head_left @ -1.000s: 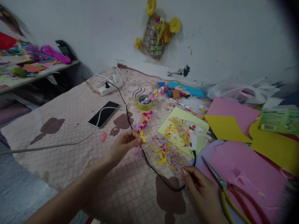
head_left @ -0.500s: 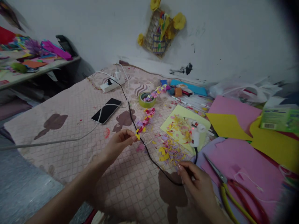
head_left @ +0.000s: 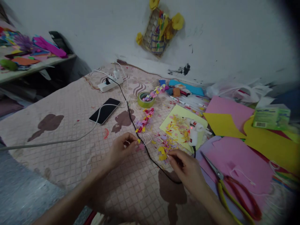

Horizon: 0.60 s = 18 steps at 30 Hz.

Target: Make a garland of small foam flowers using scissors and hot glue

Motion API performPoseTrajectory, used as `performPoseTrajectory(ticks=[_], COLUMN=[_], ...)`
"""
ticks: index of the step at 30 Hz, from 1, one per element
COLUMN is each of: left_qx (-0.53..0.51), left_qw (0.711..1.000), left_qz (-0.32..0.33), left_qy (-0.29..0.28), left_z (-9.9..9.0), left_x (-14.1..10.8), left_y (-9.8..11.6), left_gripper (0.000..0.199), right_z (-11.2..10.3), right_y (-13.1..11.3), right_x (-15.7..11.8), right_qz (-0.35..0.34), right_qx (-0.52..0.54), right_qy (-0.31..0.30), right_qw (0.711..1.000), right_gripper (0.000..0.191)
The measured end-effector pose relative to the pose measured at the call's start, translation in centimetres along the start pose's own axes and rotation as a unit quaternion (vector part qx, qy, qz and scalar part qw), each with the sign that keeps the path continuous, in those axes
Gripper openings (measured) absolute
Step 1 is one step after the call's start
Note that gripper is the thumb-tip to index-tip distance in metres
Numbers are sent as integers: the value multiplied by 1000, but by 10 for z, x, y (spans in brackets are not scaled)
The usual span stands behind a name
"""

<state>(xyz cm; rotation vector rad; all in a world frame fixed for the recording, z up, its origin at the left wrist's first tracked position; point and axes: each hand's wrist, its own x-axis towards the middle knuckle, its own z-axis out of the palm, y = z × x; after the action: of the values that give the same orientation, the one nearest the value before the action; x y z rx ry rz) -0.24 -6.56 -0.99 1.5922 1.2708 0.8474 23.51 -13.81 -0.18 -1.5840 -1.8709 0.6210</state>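
My left hand is pinched on a small yellow paper piece near the middle of the table. Just beyond it lies a strand of pink, red and yellow paper bits, with a loop of white string beside it. My right hand has its thumb and forefinger pinched together at the near edge of a pile of cut yellow and purple paper; what they hold, if anything, is too small to tell. A glue gun with a red light rests on a pale yellow sheet.
A black cable crosses between my hands. Scissors lie on pink paper at the right. Farther back are a phone, a power strip and a tape roll.
My right hand has moved left and slightly away from me, to the yellow scraps. My left hand has shifted slightly down, still with the yellow piece. The whole view has shifted slightly.
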Motion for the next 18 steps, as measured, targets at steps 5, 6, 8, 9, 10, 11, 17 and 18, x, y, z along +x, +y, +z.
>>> performPoseTrajectory(ticks=[5,6,8,9,10,11,17,18], left_qx=[17,19,26,28,28,27,-121,-158], left_qw=[1000,1000,999,999,999,999,992,985], left_qz=[21,23,28,32,35,37,-33,-50], left_qy=[7,8,9,12,14,17,-27,-39], left_z=[3,3,5,6,6,7,8,8], left_x=[5,6,7,7,8,8,14,16], left_y=[2,3,4,4,5,5,4,4], left_gripper=[8,8,8,8,8,8,14,15], right_z=[-16,-19,-24,-26,-28,-30,-35,-34], right_y=[16,21,31,36,41,47,81,85], right_x=[3,3,2,2,3,4,28,33], right_qz=[67,85,118,134,150,164,132,125], right_qx=[-35,-38,-40,-42,-47,-55,-167,-185], right_qy=[81,91,104,116,140,170,249,230], right_qw=[994,991,987,983,978,970,945,947], right_gripper=[20,22,25,26,28,30,53,47])
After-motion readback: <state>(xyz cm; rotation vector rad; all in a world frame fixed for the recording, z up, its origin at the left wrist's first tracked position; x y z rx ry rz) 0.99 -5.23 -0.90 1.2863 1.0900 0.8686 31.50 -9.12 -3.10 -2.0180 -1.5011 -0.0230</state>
